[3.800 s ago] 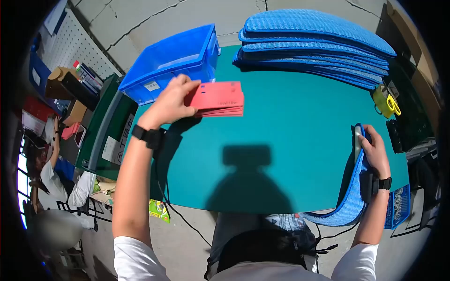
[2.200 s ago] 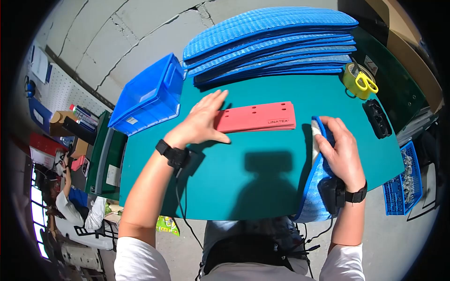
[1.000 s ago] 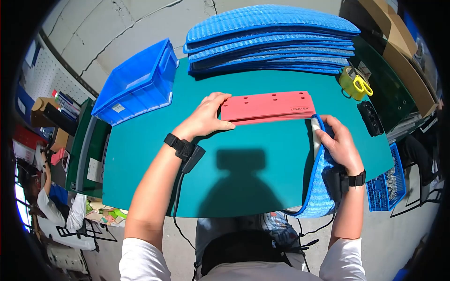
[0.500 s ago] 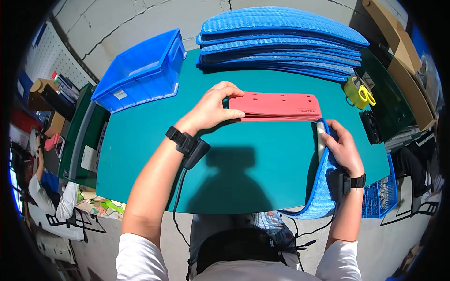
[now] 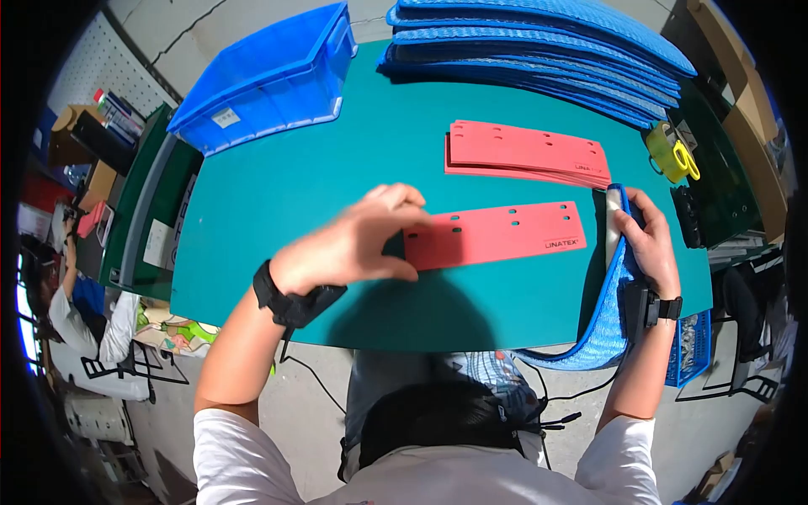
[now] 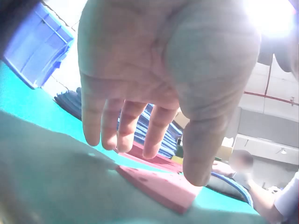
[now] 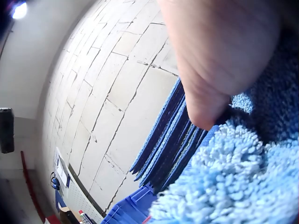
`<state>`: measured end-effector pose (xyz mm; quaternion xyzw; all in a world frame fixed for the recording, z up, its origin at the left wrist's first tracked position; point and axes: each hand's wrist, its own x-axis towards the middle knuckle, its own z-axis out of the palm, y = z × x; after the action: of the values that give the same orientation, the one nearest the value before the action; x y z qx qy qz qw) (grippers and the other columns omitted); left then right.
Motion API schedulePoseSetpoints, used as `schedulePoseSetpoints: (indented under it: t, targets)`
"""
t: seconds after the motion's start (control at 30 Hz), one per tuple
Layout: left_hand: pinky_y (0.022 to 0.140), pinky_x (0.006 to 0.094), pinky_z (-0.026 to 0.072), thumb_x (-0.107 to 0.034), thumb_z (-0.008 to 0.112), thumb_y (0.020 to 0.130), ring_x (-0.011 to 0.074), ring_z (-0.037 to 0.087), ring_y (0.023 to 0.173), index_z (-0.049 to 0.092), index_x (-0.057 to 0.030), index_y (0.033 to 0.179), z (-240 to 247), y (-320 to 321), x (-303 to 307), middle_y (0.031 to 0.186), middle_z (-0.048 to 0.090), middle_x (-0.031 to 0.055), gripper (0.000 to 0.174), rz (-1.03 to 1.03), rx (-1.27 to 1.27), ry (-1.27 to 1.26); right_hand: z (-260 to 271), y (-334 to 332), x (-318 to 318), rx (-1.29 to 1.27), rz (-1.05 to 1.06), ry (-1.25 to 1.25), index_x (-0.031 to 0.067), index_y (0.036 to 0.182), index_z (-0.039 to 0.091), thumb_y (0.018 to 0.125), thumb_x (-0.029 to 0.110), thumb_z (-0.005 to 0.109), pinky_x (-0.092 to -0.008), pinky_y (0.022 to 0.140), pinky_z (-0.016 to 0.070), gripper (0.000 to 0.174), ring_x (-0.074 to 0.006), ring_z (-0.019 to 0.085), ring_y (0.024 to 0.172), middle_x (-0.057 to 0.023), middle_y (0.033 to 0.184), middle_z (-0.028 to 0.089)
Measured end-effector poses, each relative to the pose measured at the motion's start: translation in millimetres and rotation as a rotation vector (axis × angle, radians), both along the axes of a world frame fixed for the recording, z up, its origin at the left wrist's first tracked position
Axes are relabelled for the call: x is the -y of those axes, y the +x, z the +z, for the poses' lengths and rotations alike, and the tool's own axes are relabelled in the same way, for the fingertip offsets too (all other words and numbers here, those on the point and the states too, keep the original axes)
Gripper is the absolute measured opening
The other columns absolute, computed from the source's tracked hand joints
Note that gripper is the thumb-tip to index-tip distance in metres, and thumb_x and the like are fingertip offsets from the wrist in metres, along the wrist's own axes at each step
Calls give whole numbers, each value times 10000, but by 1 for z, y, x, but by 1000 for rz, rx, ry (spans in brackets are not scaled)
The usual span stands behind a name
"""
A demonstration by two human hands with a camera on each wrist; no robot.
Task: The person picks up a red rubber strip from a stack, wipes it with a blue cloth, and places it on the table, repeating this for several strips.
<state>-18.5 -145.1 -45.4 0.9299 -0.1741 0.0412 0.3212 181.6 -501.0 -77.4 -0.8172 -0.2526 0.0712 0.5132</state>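
**Blue pad (image 5: 596, 341) gripped by right hand (image 5: 655, 244), left hand (image 5: 349, 240) loose**

And the green table (image 5: 252, 227) is spread below both sets of fingers! Past them, a stack of blue pads (image 5: 539, 50) is piled; beyond the left fingers, a blue bin (image 5: 282, 105) is parked. The blue pad's end is pinched between right thumb and fingers, its length curved back alongside the wrist. The pile of red strips (image 5: 522, 151) is set between and beyond the hands. At the released left fingertips, a single red strip (image 5: 505, 236) is laid flat; contact cannot be told.
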Motion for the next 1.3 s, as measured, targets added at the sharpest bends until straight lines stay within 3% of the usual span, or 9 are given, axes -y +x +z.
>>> schedulePoseSetpoints:
  t: [0.1, 0.17, 0.43, 0.7, 0.9, 0.97, 1.03, 1.17, 1.3]
  targets:
    - [782, 364, 465, -138, 800, 740, 281, 553, 882, 622, -9, 1094, 9, 16, -18, 959, 573, 123, 417, 29, -142, 118, -2, 3, 1, -17, 4, -36, 13, 1138, 623, 917, 143, 617, -230, 775, 457, 257, -73, 550, 829, 2, 913, 625]
    - [647, 377, 426, -162, 788, 742, 276, 542, 751, 563, -8, 910, 16, 28, -24, 807, 556, 105, 320, 60, -245, 247, -4, 6, 1, -24, 12, -61, 12, 1135, 623, 917, 144, 616, -230, 777, 456, 255, -74, 550, 833, 1, 915, 625]
    - [564, 391, 392, -180, 791, 738, 277, 514, 585, 539, -35, 786, -10, 33, -35, 631, 538, 97, 295, 57, -270, 113, 2, 1, -5, -58, -3, -79, 9, 1115, 614, 922, 141, 606, -220, 768, 441, 234, -69, 543, 824, 9, 908, 616]
    - [597, 425, 408, -275, 764, 770, 339, 548, 658, 526, -16, 747, -20, 32, -39, 663, 566, 150, 352, 94, -188, 117, 8, -9, -18, 89, 9, -42, -33, 1179, 597, 910, 71, 619, -250, 819, 463, 289, -99, 570, 903, -44, 1036, 642]
    - [600, 434, 413, -305, 784, 733, 342, 551, 664, 526, -25, 721, -11, 33, -36, 638, 555, 147, 381, 111, -295, 95, 48, -77, -144, 601, 399, -330, 15, 1034, 660, 857, 151, 666, -404, 703, 513, 224, -319, 634, 812, -147, 898, 622]
    - [605, 434, 417, -312, 786, 726, 344, 561, 675, 527, -26, 724, -13, 32, -36, 646, 560, 148, 387, 109, -294, 100, 25, -97, -181, 653, 492, -268, 47, 987, 662, 863, 183, 658, -459, 661, 512, 184, -364, 627, 780, -146, 864, 604]
    - [620, 431, 429, -323, 782, 730, 345, 583, 705, 539, -30, 739, -21, 32, -34, 664, 569, 153, 380, 120, -161, 197, 19, -114, -197, 591, 504, -434, 79, 978, 667, 870, 193, 642, -474, 651, 518, 159, -366, 633, 754, -141, 852, 597]
    - [635, 437, 439, -344, 777, 734, 351, 596, 731, 552, -25, 770, -21, 31, -32, 679, 574, 159, 392, 132, -204, 188, 21, -100, -179, 511, 495, -381, 90, 998, 675, 892, 220, 628, -467, 662, 508, 175, -370, 621, 763, -153, 833, 587]
    - [641, 442, 440, -347, 765, 742, 354, 598, 734, 556, -10, 804, -19, 32, -33, 689, 576, 170, 401, 122, -240, 190, 29, -76, -130, 503, 293, -512, 49, 1006, 665, 889, 223, 637, -451, 687, 493, 212, -385, 613, 790, -182, 857, 618]
